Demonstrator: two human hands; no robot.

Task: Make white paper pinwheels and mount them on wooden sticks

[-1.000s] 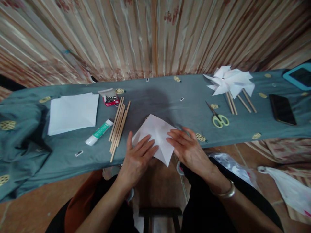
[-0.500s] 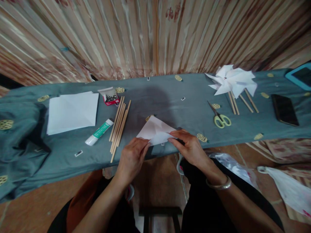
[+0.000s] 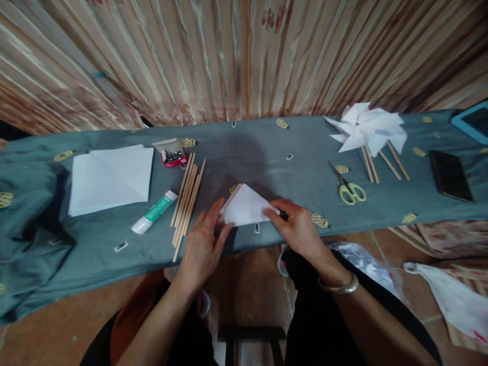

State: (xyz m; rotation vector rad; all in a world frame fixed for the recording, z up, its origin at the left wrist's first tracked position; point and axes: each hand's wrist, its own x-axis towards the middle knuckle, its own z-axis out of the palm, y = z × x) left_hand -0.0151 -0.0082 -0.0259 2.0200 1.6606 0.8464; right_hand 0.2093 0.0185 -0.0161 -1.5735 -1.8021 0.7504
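A white sheet of paper [image 3: 249, 206], folded over into a roughly triangular shape, is at the front of the cloth-covered table. My left hand [image 3: 202, 241] has it at the left corner, thumb at the lower edge and fingers along the left side. At the right corner, my right hand [image 3: 295, 223] pinches the paper between thumb and fingers. Left of my left hand lie several wooden sticks [image 3: 188, 201] and a glue tube [image 3: 155, 212] with a green label. Green-handled scissors [image 3: 347, 187] rest to the right of my right hand.
A stack of white paper [image 3: 110, 180] lies at the left, beside an open red box [image 3: 173, 153] of small metal pieces. White paper pinwheels [image 3: 366, 127] on sticks lie at the right, near a dark phone [image 3: 450, 175] and a blue-framed device [image 3: 470, 122]. A pleated curtain [image 3: 229, 61] hangs behind.
The folded paper has turned slightly, its flap now lying over most of the front. My left fingers have spread and shifted to its left side; my right hand still pinches the right corner.
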